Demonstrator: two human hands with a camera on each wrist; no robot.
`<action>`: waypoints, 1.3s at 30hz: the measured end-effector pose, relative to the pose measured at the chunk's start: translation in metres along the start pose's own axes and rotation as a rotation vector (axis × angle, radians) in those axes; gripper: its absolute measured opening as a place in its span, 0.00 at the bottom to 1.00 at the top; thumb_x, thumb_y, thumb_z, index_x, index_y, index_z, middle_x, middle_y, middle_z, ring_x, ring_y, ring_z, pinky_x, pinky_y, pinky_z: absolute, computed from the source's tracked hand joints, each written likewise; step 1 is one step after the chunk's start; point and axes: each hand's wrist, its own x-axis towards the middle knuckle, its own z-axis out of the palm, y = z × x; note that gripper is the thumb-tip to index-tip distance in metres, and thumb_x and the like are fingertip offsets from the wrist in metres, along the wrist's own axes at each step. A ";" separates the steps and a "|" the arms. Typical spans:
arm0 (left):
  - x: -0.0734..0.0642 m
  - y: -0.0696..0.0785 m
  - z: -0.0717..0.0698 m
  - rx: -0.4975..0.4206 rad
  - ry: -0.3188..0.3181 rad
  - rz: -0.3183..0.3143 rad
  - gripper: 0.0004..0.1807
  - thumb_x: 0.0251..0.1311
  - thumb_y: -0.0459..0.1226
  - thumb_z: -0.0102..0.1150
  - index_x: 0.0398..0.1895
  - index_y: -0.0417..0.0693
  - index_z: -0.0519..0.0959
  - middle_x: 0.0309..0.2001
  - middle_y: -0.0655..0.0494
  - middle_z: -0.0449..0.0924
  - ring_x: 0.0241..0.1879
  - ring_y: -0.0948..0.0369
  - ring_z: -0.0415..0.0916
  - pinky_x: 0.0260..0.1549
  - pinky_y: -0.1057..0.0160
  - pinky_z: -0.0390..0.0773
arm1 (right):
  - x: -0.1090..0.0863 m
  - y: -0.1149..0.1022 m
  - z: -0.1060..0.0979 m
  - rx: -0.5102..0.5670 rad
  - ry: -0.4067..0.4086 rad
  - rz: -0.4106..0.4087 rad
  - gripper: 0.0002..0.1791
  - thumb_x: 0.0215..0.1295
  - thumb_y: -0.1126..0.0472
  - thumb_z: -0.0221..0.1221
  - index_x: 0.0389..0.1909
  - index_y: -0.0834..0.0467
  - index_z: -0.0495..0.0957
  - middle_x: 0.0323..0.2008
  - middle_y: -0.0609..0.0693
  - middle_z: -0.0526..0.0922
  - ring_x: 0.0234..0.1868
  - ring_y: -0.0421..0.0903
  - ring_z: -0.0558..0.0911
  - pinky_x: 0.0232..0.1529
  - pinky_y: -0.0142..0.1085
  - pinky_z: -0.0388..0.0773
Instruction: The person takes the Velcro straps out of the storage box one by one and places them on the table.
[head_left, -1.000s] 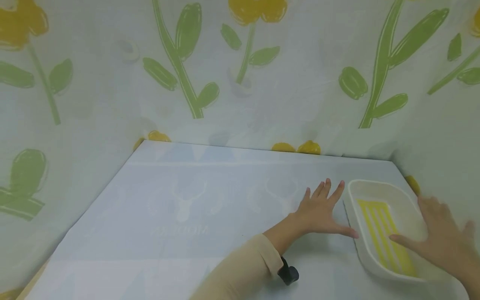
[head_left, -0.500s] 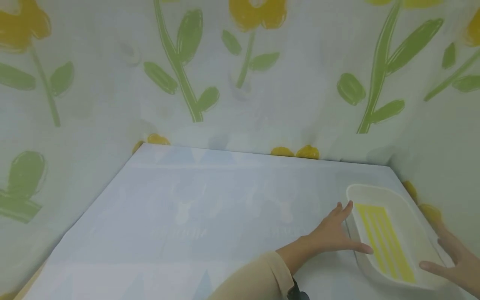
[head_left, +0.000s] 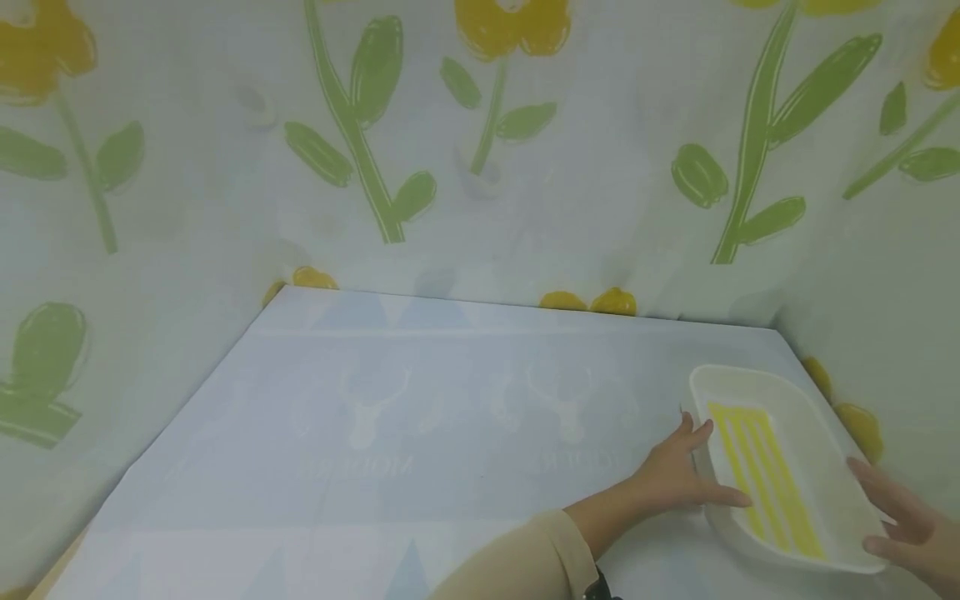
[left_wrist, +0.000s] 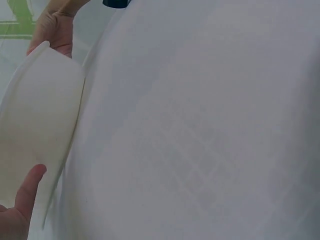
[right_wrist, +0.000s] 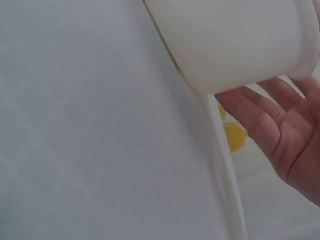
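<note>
A white plastic basin [head_left: 832, 500] with yellow stripes on its bottom stands at the right side of the table. My left hand [head_left: 678, 475] grips its left wall, thumb over the rim and fingers outside. In the left wrist view the left thumb [left_wrist: 31, 195] lies over the basin's inside [left_wrist: 45, 110]. My right hand [head_left: 911, 525] holds the near right side, its thumb at the rim. In the right wrist view the right hand's fingers [right_wrist: 250, 112] reach under the end of the basin [right_wrist: 240, 45], partly hidden by it.
A pale blue and white patterned cloth covers the table [head_left: 375, 400]. Its right edge [right_wrist: 222, 160] runs close beside the basin. Behind and to the sides hangs a flowered curtain-like backdrop [head_left: 585, 200].
Both hands have come down from spread fingers above the basin to its two sides and taken hold of it. The basin has shifted only slightly in view.
</note>
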 end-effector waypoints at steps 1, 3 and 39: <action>0.000 0.000 0.000 0.009 0.001 0.006 0.49 0.43 0.49 0.74 0.70 0.65 0.59 0.73 0.59 0.50 0.70 0.58 0.54 0.61 0.62 0.66 | 0.000 0.001 0.002 0.011 0.002 -0.030 0.50 0.70 0.61 0.52 0.69 0.31 0.23 0.53 0.09 0.33 0.57 0.08 0.35 0.46 0.37 0.79; 0.000 -0.001 -0.001 0.023 -0.002 0.014 0.48 0.44 0.49 0.74 0.70 0.64 0.60 0.73 0.59 0.51 0.70 0.58 0.54 0.61 0.62 0.66 | 0.001 0.002 0.005 0.013 0.014 -0.112 0.49 0.69 0.66 0.51 0.72 0.36 0.26 0.56 0.09 0.36 0.52 0.04 0.44 0.42 0.29 0.77; -0.007 -0.027 -0.031 -0.183 -0.014 -0.022 0.50 0.43 0.43 0.75 0.70 0.73 0.57 0.72 0.67 0.52 0.67 0.65 0.60 0.61 0.63 0.66 | 0.023 -0.020 0.021 0.260 -0.047 -0.230 0.41 0.70 0.63 0.51 0.75 0.42 0.39 0.62 0.11 0.46 0.52 0.08 0.56 0.45 0.16 0.65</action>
